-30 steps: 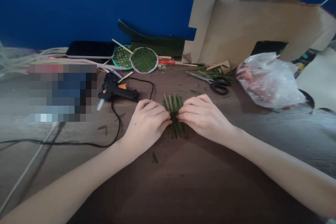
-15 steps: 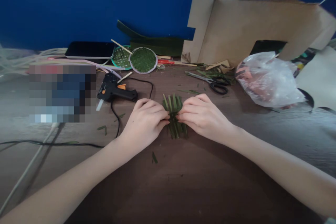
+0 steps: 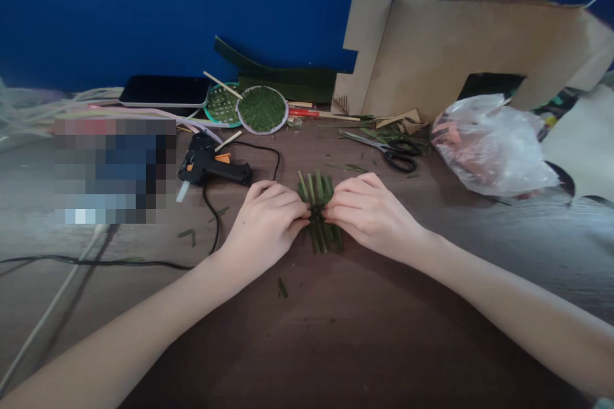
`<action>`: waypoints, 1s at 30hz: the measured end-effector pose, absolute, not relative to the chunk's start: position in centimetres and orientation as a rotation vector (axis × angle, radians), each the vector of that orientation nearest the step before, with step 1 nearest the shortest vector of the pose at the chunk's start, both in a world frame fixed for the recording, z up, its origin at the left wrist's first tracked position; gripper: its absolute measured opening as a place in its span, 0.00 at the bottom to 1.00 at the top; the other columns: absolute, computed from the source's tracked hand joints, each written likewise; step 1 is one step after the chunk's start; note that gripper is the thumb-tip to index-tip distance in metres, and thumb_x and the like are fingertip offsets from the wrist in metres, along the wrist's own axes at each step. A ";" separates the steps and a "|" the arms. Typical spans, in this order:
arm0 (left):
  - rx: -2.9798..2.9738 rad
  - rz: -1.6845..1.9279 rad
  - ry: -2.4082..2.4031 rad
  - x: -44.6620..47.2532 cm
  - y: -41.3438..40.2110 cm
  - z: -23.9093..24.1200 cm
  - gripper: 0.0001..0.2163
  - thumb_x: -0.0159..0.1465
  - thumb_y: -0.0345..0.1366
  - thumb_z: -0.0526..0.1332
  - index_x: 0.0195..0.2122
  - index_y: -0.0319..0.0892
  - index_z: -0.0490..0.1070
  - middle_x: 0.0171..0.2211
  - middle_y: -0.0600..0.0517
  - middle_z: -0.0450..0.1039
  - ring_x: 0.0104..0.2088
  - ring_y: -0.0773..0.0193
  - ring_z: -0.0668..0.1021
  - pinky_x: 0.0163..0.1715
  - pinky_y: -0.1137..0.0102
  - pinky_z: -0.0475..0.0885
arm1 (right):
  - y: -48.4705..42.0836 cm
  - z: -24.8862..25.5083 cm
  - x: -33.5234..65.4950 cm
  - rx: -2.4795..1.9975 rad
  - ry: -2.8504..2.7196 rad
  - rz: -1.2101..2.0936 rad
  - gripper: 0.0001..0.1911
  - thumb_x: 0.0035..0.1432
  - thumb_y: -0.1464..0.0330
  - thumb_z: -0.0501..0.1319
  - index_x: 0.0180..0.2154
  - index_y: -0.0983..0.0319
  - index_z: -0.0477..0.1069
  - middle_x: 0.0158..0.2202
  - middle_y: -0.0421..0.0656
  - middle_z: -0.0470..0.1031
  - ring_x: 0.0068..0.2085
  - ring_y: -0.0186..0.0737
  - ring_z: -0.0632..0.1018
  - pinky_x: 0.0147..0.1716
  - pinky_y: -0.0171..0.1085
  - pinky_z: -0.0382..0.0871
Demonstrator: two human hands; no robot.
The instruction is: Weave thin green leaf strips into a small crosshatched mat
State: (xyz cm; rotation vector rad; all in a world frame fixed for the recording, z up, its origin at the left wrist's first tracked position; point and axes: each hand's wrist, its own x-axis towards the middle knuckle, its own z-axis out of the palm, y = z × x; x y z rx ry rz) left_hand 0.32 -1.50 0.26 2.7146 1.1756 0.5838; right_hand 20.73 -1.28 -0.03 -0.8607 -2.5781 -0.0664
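Note:
Several narrow green leaf strips (image 3: 320,236) lie side by side in the middle of the table, with crossing pieces at their centre. My left hand (image 3: 268,220) pinches the left side of these strips between thumb and fingers. From the right, my right hand (image 3: 367,214) pinches the opposite side, its fingertips close to those of the left. The fingers hide much of the middle, so how the strips cross is hard to make out. A glue gun (image 3: 211,163) lies on its side left of the hands, and scissors (image 3: 384,147) rest beyond the right hand.
Two round woven green pieces (image 3: 261,110) lie at the back near a tablet (image 3: 164,91). A cardboard sheet (image 3: 446,45) leans on the blue wall, behind a plastic bag (image 3: 489,147). Black cord (image 3: 144,264) and leaf scraps (image 3: 283,287) lie on the brown table (image 3: 336,345).

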 end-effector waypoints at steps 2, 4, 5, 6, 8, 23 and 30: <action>2.716 0.586 1.177 0.3 -1.5 0.3 0.04 0.59 0.30 0.60 0.27 0.41 0.70 0.28 0.55 0.75 0.35 0.64 0.75 0.42 0.65 0.61 | -1.3 -0.1 20.7 -0.859 -2.580 -0.064 0.12 0.60 0.73 0.54 0.27 0.62 0.73 0.30 0.41 0.76 0.37 0.37 0.71 0.38 0.37 0.56; 2.714 0.576 1.183 0.3 -1.5 0.3 0.04 0.60 0.30 0.59 0.27 0.41 0.70 0.29 0.55 0.75 0.35 0.64 0.75 0.43 0.65 0.61 | -1.3 -0.1 20.8 -0.856 -2.581 -0.056 0.12 0.59 0.74 0.54 0.27 0.63 0.73 0.29 0.42 0.76 0.37 0.37 0.70 0.38 0.38 0.56; 2.711 0.566 1.185 0.3 -1.5 0.3 0.04 0.60 0.30 0.59 0.27 0.41 0.70 0.29 0.55 0.75 0.36 0.64 0.75 0.43 0.65 0.61 | -1.3 -0.1 20.8 -0.852 -2.581 -0.053 0.11 0.59 0.74 0.54 0.27 0.63 0.73 0.29 0.42 0.76 0.37 0.37 0.70 0.38 0.38 0.56; 2.709 0.558 1.187 0.4 -1.5 0.3 0.04 0.60 0.30 0.59 0.27 0.41 0.70 0.29 0.55 0.75 0.36 0.64 0.75 0.43 0.65 0.61 | -1.3 -0.1 20.8 -0.850 -2.581 -0.050 0.11 0.59 0.74 0.55 0.28 0.63 0.73 0.29 0.42 0.76 0.37 0.37 0.70 0.38 0.38 0.56; 2.711 0.549 1.185 0.4 -1.5 0.4 0.05 0.60 0.30 0.58 0.27 0.41 0.70 0.29 0.55 0.76 0.36 0.63 0.75 0.44 0.65 0.61 | -1.3 -0.1 20.8 -0.852 -2.585 -0.049 0.11 0.59 0.74 0.55 0.28 0.63 0.73 0.29 0.42 0.76 0.38 0.37 0.70 0.38 0.38 0.56; 2.700 0.460 1.168 0.1 -1.3 0.9 0.03 0.60 0.31 0.59 0.31 0.42 0.72 0.32 0.55 0.76 0.39 0.62 0.74 0.46 0.63 0.59 | -1.1 0.4 20.9 -0.853 -2.591 0.015 0.12 0.60 0.70 0.55 0.28 0.63 0.74 0.30 0.42 0.77 0.37 0.38 0.71 0.38 0.38 0.55; 2.698 0.326 1.171 -0.2 -1.4 1.4 0.05 0.59 0.31 0.60 0.36 0.43 0.72 0.36 0.53 0.76 0.42 0.60 0.73 0.51 0.59 0.57 | -0.8 0.6 21.4 -0.831 -2.633 0.098 0.09 0.59 0.69 0.57 0.32 0.62 0.75 0.32 0.42 0.78 0.40 0.39 0.72 0.40 0.40 0.55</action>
